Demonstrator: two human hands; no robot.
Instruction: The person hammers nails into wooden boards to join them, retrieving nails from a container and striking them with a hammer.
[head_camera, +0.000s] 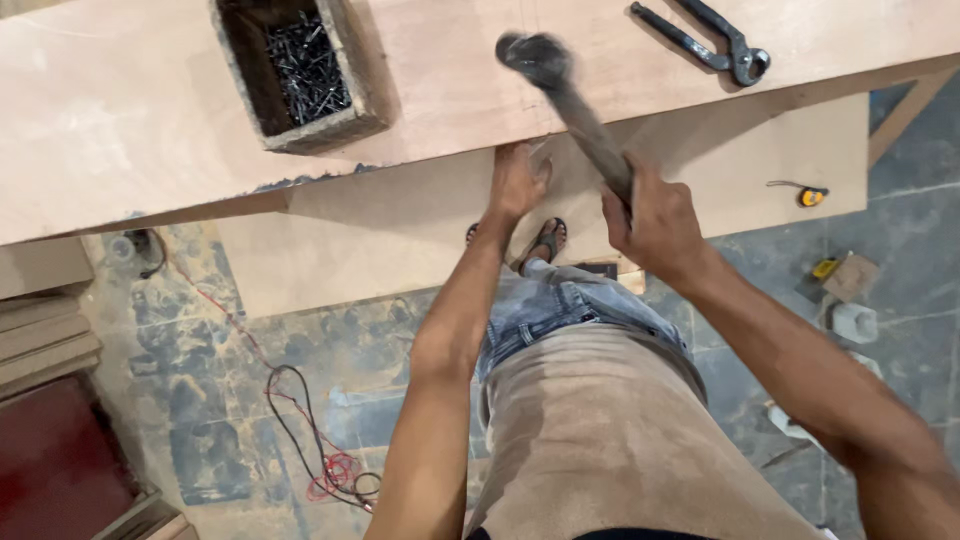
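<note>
**Hammer raised over the near edge of the plywood**

Hammer (560, 95) in the right hand (655, 220), fingers clamped round the handle, its blurred head up over the tabletop (130, 120) not far in from the near edge. The left hand (517, 183) is pressed against that near edge directly below, fingers curled up at the board's underside; whether it pinches a nail there is hidden.

Risk, as I judge it: the left hand sits close under the hammer's path, so a glancing or short blow could catch the fingers or knuckles. A strike too near the edge could also chip the plywood.

An open box of dark nails (300, 70) stands toward the far left of the tabletop, well apart from the hands. Pincers (715, 40) lie toward the far right corner, also well apart. Between them the board is bare, leaving free swing room. Below, a second board (400, 230) leans on the floor just behind the sandalled feet (548, 240), and cables (310, 440) trail on the floor at left.
</note>
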